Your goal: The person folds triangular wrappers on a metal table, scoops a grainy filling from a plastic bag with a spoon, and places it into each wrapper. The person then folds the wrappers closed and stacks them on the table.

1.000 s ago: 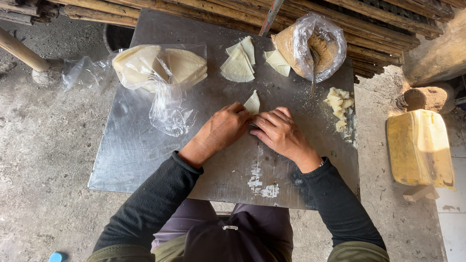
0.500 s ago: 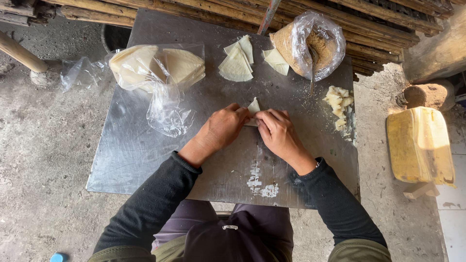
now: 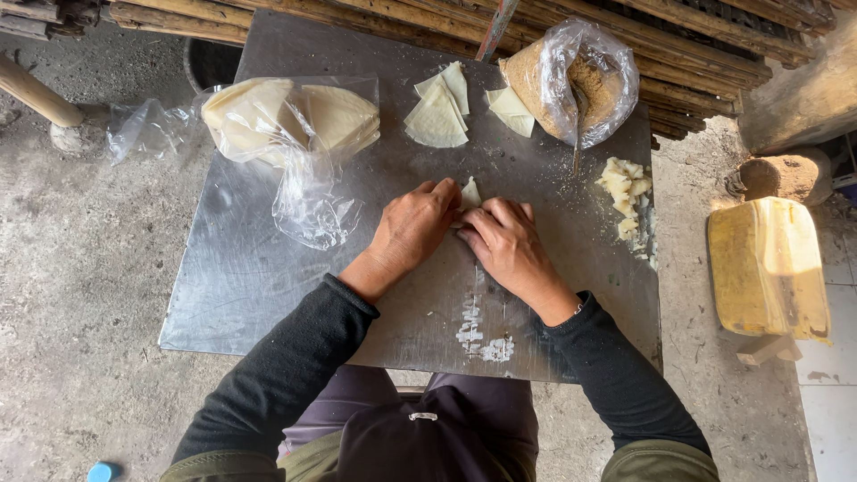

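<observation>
Both hands press on a small pale pastry piece [image 3: 470, 191] at the middle of a metal table top [image 3: 268, 295]. My left hand [image 3: 411, 228] covers its left side, fingers curled over it. My right hand [image 3: 504, 243] covers the right side, fingertips meeting the left hand. Only the pointed tip of the pastry piece shows between the fingers. Folded pastry triangles [image 3: 437, 116] lie farther back, with one more [image 3: 511, 109] beside them.
A clear bag of stacked pastry sheets [image 3: 286, 120] lies at the back left. A plastic bag of brown filling [image 3: 571, 80] with a utensil stands at the back right. Pale crumbled scraps [image 3: 625, 183] lie right. A yellow jerrycan [image 3: 768, 268] rests on the ground.
Both hands have closed in over the pastry piece, so less of it shows than a second ago. The view has shifted slightly.
</observation>
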